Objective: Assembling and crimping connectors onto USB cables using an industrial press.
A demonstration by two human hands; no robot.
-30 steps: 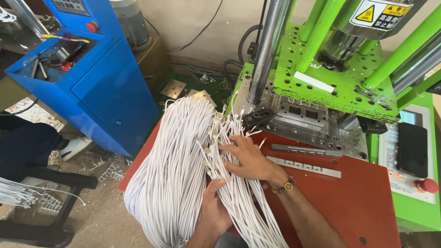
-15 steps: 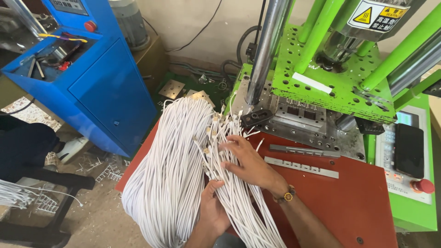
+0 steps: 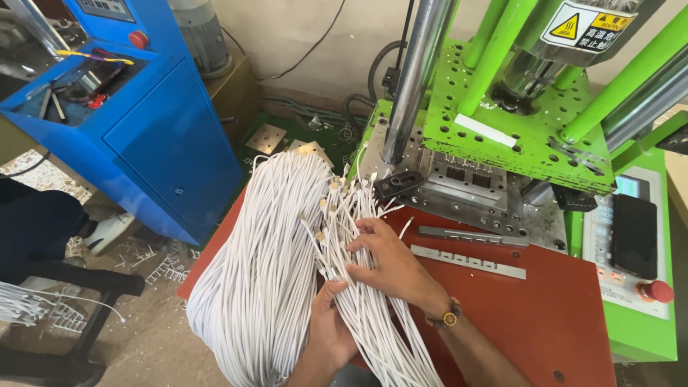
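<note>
A thick bundle of white cables (image 3: 269,272) lies across the left part of a red work table (image 3: 545,315), its connector ends pointing toward the machine. My right hand (image 3: 390,261) rests on the bundle's right side, fingers spread and pinching a few cable ends. Lower down, my left hand (image 3: 330,330) grips a thinner group of the same cables from beneath. A beaded band sits on my right wrist.
A green moulding machine (image 3: 516,136) with a steel column (image 3: 416,79) and grey mould block (image 3: 466,186) stands behind the table. Two metal strips (image 3: 469,259) lie on the red top. Right is a control panel with a red button (image 3: 656,290). A blue machine (image 3: 143,122) stands left.
The view has shifted slightly. My right hand has slid a little toward the cable ends; my left hand stays gripping the bundle below.
</note>
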